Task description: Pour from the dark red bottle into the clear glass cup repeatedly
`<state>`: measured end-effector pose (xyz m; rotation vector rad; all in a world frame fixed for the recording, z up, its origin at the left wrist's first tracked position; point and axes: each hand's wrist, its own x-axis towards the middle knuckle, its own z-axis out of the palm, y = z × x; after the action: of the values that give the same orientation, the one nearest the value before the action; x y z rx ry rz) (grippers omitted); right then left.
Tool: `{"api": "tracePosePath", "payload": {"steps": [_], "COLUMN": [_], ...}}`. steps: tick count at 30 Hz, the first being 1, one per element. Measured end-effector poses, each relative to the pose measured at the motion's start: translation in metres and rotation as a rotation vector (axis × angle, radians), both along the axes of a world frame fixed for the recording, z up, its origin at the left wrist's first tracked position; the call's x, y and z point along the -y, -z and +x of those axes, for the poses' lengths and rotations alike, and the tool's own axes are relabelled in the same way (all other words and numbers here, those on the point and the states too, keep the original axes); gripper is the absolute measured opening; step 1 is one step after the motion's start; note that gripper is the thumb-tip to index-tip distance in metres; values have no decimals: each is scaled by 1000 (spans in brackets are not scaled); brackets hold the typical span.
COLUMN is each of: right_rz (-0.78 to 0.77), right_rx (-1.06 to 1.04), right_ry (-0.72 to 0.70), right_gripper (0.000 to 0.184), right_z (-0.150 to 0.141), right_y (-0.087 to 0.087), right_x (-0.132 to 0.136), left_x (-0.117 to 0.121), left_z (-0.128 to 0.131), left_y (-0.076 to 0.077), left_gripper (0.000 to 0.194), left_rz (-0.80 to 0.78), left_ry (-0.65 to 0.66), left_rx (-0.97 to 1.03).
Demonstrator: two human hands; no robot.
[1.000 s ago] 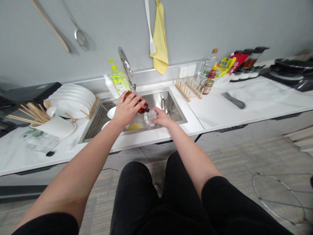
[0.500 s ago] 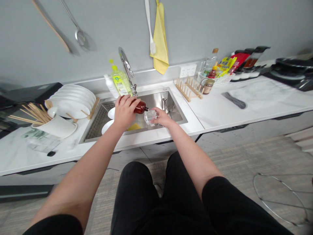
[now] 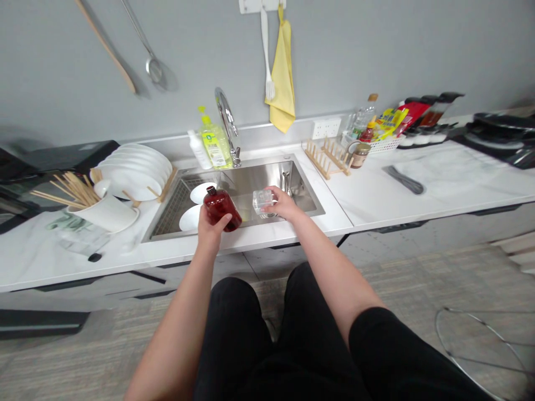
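My left hand (image 3: 210,225) is closed round a dark red-brown bottle (image 3: 222,208) with a narrow black neck. The bottle leans to the left, its neck pointing up and away from me, over the front part of the sink (image 3: 254,167). To its right, my right hand (image 3: 283,204) grips a small clear cup (image 3: 261,200), held above the sink basin. A gap separates the bottle from the cup. What the cup contains, if anything, is too small to make out. Two white bowls (image 3: 203,192) sit in the left side of the sink, partly behind my left hand.
Behind the sink stand a faucet (image 3: 228,120), a yellow-green pump bottle (image 3: 215,142) and a white bottle (image 3: 199,150). Plates in a rack (image 3: 137,172) and a white chopstick holder (image 3: 106,213) are on the left. A wooden rack (image 3: 328,159) and a jar (image 3: 358,156) stand right.
The bottle has moved away from the cup, leftward and towards me, turning from neck-down over the cup to neck-up. My right hand still holds the cup. The camera view has shifted slightly.
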<state>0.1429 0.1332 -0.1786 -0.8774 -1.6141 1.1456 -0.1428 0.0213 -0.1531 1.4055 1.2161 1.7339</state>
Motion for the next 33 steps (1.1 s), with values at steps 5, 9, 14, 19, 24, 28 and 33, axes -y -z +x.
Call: {"api": "tracePosePath", "payload": {"steps": [5, 9, 14, 19, 24, 28, 33], "right_rz": [1, -10, -30, -66, -86, -64, -47], "right_rx": [-53, -106, -135, -155, -141, -70, 64], "right_ry": [-2, 16, 34, 2, -33, -21, -3], "right_gripper": [86, 87, 87, 86, 90, 90, 87], "right_z": [-1, -5, -6, 3, 13, 22, 32], "right_y": [-1, -7, -16, -22, -21, -20, -23], "right_x": [3, 11, 26, 57, 90, 106, 116], "left_x": [28, 35, 36, 37, 40, 41, 42], "left_z": [-12, -19, -17, -20, -22, -22, -23], "left_y": [18, 14, 6, 12, 16, 15, 16], "left_gripper": [89, 93, 104, 106, 109, 111, 108], "left_rz": [-44, -144, -173, -140, -111, -115, -96], "left_ry": [106, 275, 360, 441, 451, 439, 422], "left_rx": [-10, -107, -112, -76, -84, -113, -165]}}
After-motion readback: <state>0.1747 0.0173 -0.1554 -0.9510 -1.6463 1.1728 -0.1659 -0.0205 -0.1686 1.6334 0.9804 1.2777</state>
